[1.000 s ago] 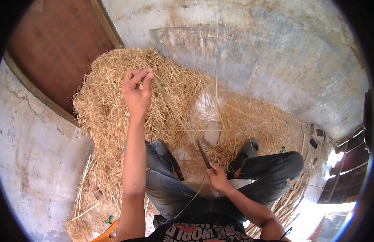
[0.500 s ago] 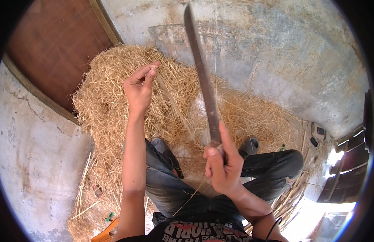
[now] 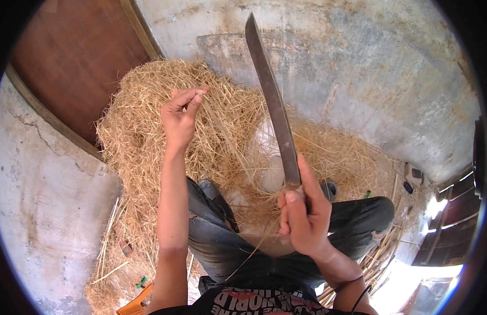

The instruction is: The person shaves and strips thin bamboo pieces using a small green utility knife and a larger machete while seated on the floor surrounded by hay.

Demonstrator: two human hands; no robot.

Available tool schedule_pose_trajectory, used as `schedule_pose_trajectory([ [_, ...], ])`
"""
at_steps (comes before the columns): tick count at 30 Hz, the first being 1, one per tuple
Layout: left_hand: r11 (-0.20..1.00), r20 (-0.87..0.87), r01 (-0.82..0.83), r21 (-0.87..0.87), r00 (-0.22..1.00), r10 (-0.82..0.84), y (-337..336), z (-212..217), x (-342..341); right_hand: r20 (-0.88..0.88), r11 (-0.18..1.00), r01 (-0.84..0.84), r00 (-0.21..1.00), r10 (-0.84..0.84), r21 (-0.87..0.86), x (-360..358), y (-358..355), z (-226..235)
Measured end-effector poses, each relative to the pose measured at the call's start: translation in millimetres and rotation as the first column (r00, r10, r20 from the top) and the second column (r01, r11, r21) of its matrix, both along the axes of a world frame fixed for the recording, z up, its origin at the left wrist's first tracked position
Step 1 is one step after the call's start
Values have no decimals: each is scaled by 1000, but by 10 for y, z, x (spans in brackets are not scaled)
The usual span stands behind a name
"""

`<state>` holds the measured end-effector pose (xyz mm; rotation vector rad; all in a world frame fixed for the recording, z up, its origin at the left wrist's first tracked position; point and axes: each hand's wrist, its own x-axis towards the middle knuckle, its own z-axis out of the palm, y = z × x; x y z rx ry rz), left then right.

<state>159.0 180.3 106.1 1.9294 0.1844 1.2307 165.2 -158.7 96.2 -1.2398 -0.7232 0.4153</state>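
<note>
My right hand is closed round the handle of a machete, which hides most of that handle. Its long dark blade points up and slightly left, clear of the strip. Farther left, my left hand pinches the upper end of a thin pale strip that looks like split bamboo. The strip slants down to the right, across a heap of straw-coloured shavings. A thin fibre hangs near my right hand, over my lap.
A brown door panel stands at the far left, and a stained wall curves behind the heap. Long thin sticks lie beside my right leg. An orange object lies at the lower left. Small dark items lie by the right wall.
My right hand and the machete have shifted right and a little down. My left hand stays nearly in place, still pinching the strip.
</note>
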Motion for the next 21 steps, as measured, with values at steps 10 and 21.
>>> schedule_pose_trajectory([
  [10,997,111,23,-79,994,-14,113,-52,-100,-398,883,-312,903,161,-351,88,-206,-837],
  [21,971,113,161,-178,983,-142,-10,-24,35,-272,954,-197,953,132,-227,-121,-187,-467],
])
